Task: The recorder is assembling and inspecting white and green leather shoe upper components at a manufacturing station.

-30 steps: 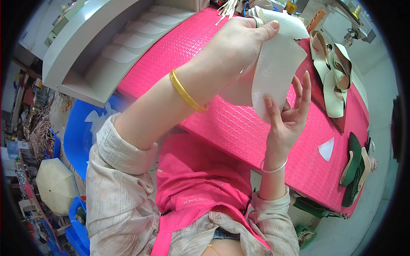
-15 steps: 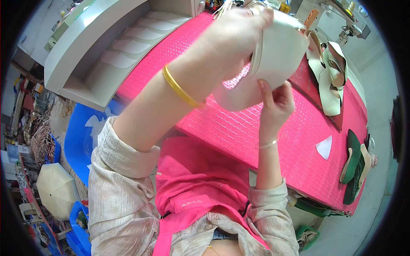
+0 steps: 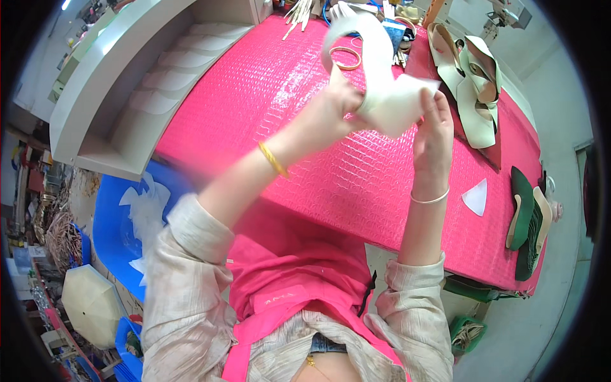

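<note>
Above the pink-covered table I hold a cream, curved sheet piece (image 3: 391, 105) that looks like a shoe upper part, its long band looping away from me. My left hand (image 3: 334, 109) is closed on its left edge, near the loop. With thumb and fingers, my right hand (image 3: 435, 130) pinches the piece's right corner. Part of the sheet is blurred by motion, and the left fingertips are partly hidden. A yellow ring-shaped roll (image 3: 347, 58) lies on the table behind the loop.
A grey-white shelf (image 3: 102, 76) with several pale curved pieces stands at left. Below it is a blue bin (image 3: 111, 235) holding whitish scraps. On the right lie bunched cream pieces (image 3: 474, 121), a white triangular piece (image 3: 475, 197) and green pieces (image 3: 520, 210). Pale strips (image 3: 299, 16) lie at the back.
The cream piece has come down and turned, so its looped band now points away from me. My left hand has moved lower, and my right hand has shifted right and slightly up.
</note>
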